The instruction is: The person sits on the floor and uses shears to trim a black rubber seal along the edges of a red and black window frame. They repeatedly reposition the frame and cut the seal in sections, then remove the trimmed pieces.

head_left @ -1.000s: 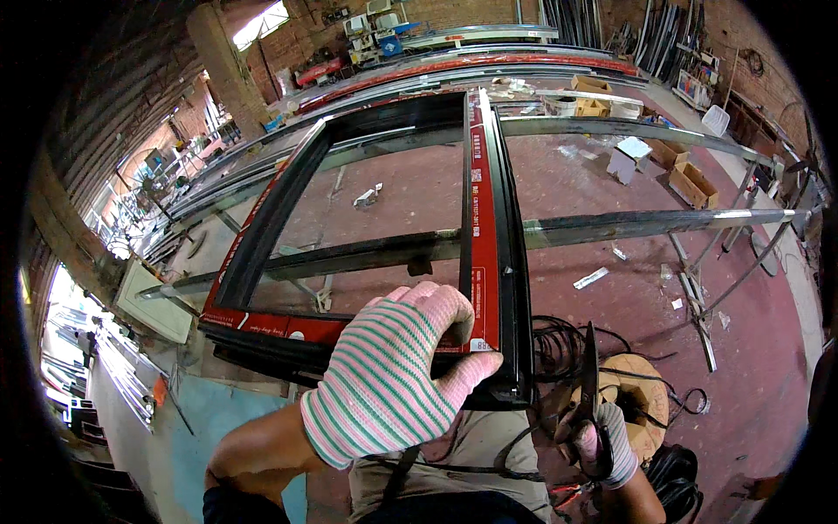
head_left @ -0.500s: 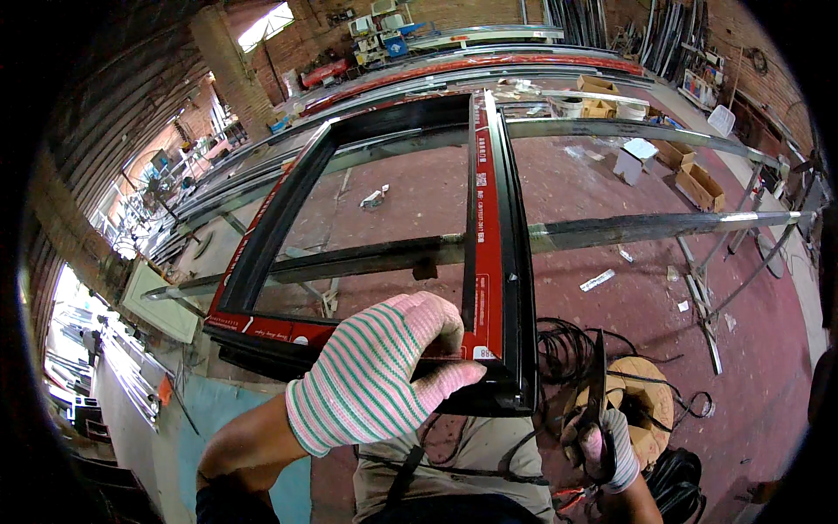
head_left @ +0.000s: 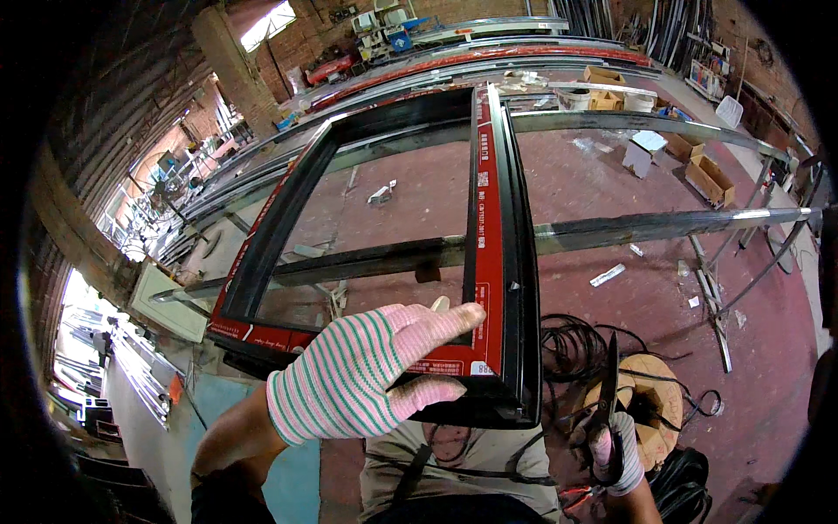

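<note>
At the left, a white panel (head_left: 168, 303) leans near the end of a metal rail (head_left: 668, 224), and a pale blue sheet (head_left: 231, 406) lies on the floor. The left hand (head_left: 360, 371), in a pink glove with green stripes, is spread at the near right corner of a black frame (head_left: 522, 271); its index finger rests on the red film (head_left: 487, 223) and its thumb lies apart along the near edge. The frame lies in the middle, across the rails, in front of the person. Right of it, a loose coil of black cord (head_left: 566, 351) lies on the floor. The right hand (head_left: 625, 454) is closed around the handles of black scissors (head_left: 607, 402), blades upward, beside a tan roll (head_left: 670, 384). Farther right stands an open cardboard box (head_left: 710, 183).
</note>
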A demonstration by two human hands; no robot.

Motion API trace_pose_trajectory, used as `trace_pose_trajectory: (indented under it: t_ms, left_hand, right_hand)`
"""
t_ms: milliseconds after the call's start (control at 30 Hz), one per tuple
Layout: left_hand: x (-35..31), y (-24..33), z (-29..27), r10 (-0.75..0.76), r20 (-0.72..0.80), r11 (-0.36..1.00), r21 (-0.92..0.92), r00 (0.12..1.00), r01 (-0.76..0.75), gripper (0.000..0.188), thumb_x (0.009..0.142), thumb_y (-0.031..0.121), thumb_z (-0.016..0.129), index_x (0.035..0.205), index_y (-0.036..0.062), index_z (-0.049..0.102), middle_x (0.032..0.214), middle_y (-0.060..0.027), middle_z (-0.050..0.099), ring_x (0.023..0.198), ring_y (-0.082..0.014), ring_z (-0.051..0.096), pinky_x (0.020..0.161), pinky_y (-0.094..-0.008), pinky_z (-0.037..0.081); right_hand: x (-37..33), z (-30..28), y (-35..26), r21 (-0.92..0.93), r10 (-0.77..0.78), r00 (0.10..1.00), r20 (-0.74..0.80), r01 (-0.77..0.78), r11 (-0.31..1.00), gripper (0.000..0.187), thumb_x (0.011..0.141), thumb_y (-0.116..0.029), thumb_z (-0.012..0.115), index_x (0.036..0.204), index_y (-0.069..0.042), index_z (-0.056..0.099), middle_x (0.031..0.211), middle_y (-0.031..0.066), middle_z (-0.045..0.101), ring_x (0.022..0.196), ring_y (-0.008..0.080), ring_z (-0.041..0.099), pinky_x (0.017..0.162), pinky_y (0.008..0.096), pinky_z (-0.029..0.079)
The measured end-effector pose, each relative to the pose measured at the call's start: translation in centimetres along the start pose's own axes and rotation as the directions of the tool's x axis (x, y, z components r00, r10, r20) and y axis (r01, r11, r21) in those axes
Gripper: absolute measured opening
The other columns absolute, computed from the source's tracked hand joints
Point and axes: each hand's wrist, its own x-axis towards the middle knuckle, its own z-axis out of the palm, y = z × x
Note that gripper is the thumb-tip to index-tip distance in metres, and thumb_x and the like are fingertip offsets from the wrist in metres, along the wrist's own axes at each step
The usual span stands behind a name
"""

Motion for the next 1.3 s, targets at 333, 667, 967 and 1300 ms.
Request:
trace_pose_trajectory:
  t_ms: [333, 667, 967, 1300]
  left_hand:
    - [-0.1, -0.6, -1.0, 0.02, 0.15, 1.0, -0.025, 0.989, -0.016, 0.065, 0.086, 0.022, 0.075, 0.143, 0.0008, 0.05, 0.116, -0.0183, 0.066, 0.102, -0.0366, 0.065, 0.091, -0.0441, 0.052]
    - [0.7, -0.9, -1.0, 0.042, 0.155, 0.997, -0.063, 0.987, -0.033, 0.068, 0.084, 0.024, 0.076, 0.144, 0.004, 0.05, 0.118, -0.018, 0.066, 0.104, -0.0355, 0.065, 0.089, -0.0443, 0.052]
    - [0.8, 0.8, -1.1, -0.061, 0.122, 0.996, 0.075, 0.991, 0.053, 0.071, 0.087, 0.032, 0.076, 0.146, 0.0057, 0.049, 0.104, -0.0162, 0.067, 0.091, -0.0332, 0.067, 0.08, -0.0389, 0.054]
    - [-0.6, -0.2, -1.4, -0.057, 0.098, 0.998, 0.038, 0.994, 0.053, 0.069, 0.087, 0.032, 0.075, 0.143, 0.0011, 0.05, 0.107, -0.0172, 0.067, 0.094, -0.0365, 0.066, 0.085, -0.043, 0.053]
  right_hand:
    - [1.2, 0.2, -0.3, 0.101, 0.066, 0.998, -0.007, -0.065, 0.993, 0.022, 0.098, -0.023, 0.059, 0.09, -0.004, 0.067, 0.083, 0.0028, 0.069, 0.07, 0.0148, 0.06, 0.065, 0.0311, 0.049]
    - [1.5, 0.2, -2.9, 0.064, 0.154, 0.985, -0.081, -0.149, 0.987, 0.034, 0.095, -0.032, 0.064, 0.077, -0.003, 0.067, 0.061, 0.0004, 0.061, 0.054, 0.0113, 0.056, 0.05, 0.0281, 0.043]
    - [1.3, 0.8, 0.0, 0.081, 0.174, 0.98, -0.094, -0.167, 0.983, 0.031, 0.093, -0.03, 0.065, 0.079, -0.003, 0.07, 0.065, 0.0016, 0.066, 0.059, 0.0112, 0.059, 0.056, 0.0275, 0.046]
    - [1.0, 0.7, -1.4, -0.005, 0.104, 0.994, -0.046, -0.104, 0.995, 0.033, 0.094, -0.032, 0.062, 0.077, -0.005, 0.069, 0.063, 0.0028, 0.063, 0.056, 0.0131, 0.057, 0.054, 0.0308, 0.045]
